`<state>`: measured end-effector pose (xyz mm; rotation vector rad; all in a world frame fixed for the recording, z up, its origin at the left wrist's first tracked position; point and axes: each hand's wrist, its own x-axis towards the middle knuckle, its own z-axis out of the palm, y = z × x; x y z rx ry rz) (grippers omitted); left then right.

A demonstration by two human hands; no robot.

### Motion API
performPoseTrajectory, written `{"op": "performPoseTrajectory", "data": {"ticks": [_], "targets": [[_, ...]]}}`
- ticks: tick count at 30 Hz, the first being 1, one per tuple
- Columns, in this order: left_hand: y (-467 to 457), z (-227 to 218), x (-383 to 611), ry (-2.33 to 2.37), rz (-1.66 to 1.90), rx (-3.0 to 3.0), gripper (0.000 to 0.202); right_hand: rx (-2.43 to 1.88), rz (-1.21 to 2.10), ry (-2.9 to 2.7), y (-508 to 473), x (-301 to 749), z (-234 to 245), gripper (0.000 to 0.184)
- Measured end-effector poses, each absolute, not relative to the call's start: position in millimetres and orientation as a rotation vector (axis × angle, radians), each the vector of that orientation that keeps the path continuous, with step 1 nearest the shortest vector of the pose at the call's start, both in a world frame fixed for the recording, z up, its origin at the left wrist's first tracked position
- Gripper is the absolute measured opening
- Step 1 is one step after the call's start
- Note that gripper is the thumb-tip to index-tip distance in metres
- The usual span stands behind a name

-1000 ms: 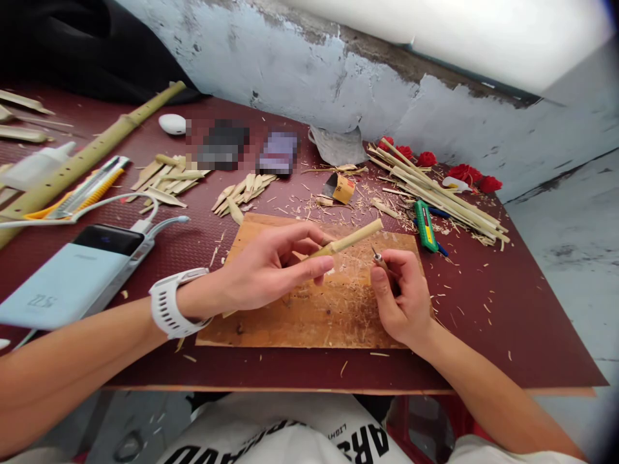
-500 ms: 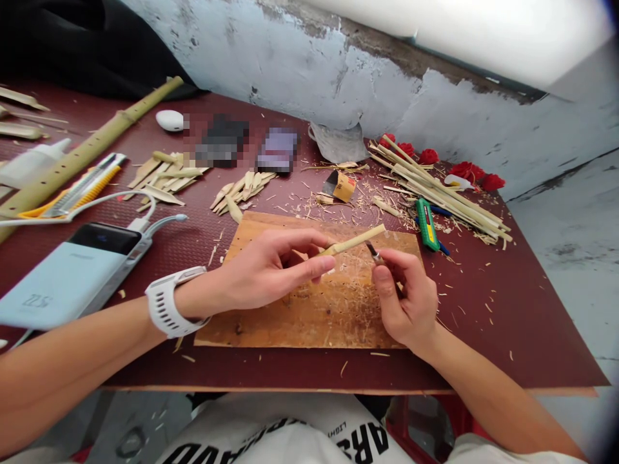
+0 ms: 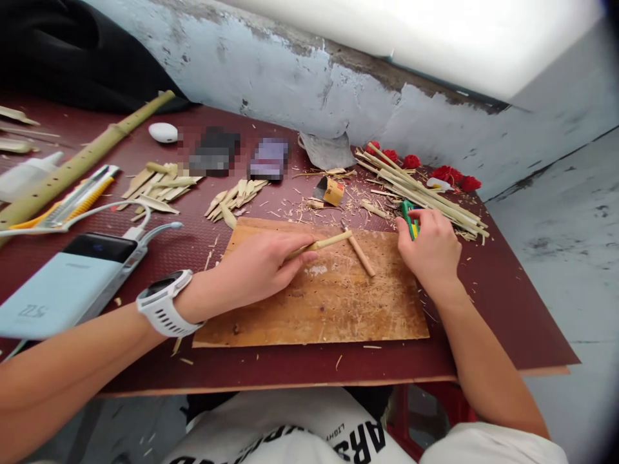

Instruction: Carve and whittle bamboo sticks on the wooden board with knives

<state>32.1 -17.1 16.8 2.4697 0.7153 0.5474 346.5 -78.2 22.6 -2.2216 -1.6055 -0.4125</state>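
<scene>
My left hand (image 3: 271, 265) is closed around a thin bamboo strip (image 3: 331, 241), whose free end points right over the wooden board (image 3: 309, 316). A small carving knife (image 3: 362, 254) with a round wooden handle lies on the board, its metal tip just behind the end of the strip. At the board's right edge my right hand (image 3: 432, 254) has its fingers round a green utility knife (image 3: 410, 218). The hand hides part of that knife. It seems to rest on the table still.
Bamboo strips (image 3: 416, 183) lie beside red flowers (image 3: 447, 174) at the back right. Sandpaper (image 3: 333, 191) sits among shavings. Cut bamboo pieces (image 3: 236, 200), a phone-like object (image 3: 269, 158), a power bank (image 3: 72, 280) and a bamboo flute (image 3: 91, 158) are to the left.
My right hand has put the carving knife down on the board and moved right and away from me to the green utility knife. My left hand keeps the strip, slightly lower.
</scene>
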Motion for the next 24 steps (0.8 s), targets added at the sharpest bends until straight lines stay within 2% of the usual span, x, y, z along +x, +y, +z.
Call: {"op": "performPoseTrajectory", "data": {"ticks": [3,7,13,17,22,24], "targets": [[-18,19,32,0.709,0.510,2.474,0.028,-2.409,-0.222,-1.424,-65,377,16,0.054],[-19,20,31,0.716,0.479,2.474,0.030,-2.350,-0.043,-1.376,-58,393,7,0.048],[-16,16,31,0.793,0.532,2.469,0.037,-1.933,0.329,-1.308,-58,376,11,0.056],[-15,18,32,0.835,0.574,2.457,0.034,-1.642,0.682,-1.335,-68,347,16,0.052],[-13,17,32,0.867,0.617,2.431,0.032,-1.412,0.973,-1.364,-86,320,20,0.050],[-11,15,32,0.896,0.625,2.412,0.033,-1.308,1.104,-1.371,-92,315,21,0.055]]}}
